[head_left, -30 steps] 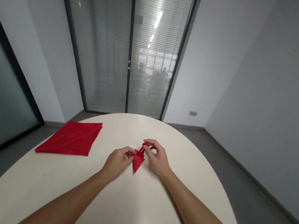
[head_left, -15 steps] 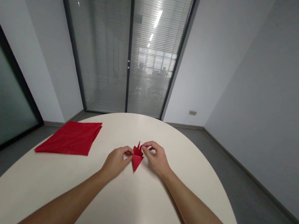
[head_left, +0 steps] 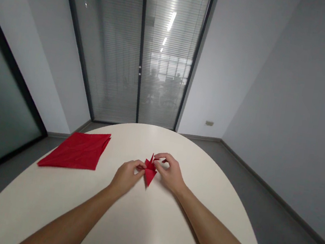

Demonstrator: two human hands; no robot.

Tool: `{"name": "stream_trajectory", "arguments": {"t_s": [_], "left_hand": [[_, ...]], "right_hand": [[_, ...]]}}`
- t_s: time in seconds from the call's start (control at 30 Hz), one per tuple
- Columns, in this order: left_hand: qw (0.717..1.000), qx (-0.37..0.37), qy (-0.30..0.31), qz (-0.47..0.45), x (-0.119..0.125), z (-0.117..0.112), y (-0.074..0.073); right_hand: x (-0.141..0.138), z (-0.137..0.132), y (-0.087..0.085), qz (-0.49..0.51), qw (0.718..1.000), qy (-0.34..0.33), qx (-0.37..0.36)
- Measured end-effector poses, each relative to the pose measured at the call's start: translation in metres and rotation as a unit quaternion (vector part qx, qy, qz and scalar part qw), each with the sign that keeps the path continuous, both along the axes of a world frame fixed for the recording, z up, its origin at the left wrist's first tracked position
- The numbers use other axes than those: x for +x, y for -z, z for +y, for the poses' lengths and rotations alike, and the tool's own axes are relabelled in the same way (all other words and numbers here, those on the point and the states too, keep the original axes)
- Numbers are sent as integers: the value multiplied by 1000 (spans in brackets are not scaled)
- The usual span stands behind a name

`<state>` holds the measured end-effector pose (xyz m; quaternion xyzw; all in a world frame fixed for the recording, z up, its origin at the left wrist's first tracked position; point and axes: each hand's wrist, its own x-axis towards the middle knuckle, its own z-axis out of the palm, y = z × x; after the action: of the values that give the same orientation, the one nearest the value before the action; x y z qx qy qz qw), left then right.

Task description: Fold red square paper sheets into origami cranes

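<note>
Left hand pinches small red folded piece mid-bench; right hand curled beside its upper right, grip unclear. Best: steady left edge, touch lightly, avoid crushing.

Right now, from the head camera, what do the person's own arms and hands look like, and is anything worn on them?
The left hand and right hand are ungloved; no ring or bracelet can be made out. The left forearm and right forearm are sleeveless and taper toward the wrists, with no watch, cable or marking visible.
</note>
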<state>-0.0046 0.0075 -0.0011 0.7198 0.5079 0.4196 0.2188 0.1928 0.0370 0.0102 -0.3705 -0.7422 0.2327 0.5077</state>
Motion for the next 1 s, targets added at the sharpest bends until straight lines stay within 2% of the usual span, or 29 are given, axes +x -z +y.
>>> {"name": "stream_trajectory", "arguments": {"t_s": [0.23,0.37,0.57,0.8,1.0], "left_hand": [[1000,8,9,1,0,0,-1],[1000,10,11,4,0,-1,-2],[1000,12,19,0,2,-3,-5],[1000,14,12,-5,1,-2,-4],[999,-17,16,-45,1,2,0]], "right_hand": [[0,-3,-5,-32,998,1,52],[1,-7,-11,-75,991,-43,100],[1,-11,-15,-86,990,-50,99],[-1,-6,-6,-27,999,-22,28],[-2,-1,2,40,996,-50,-65]]}}
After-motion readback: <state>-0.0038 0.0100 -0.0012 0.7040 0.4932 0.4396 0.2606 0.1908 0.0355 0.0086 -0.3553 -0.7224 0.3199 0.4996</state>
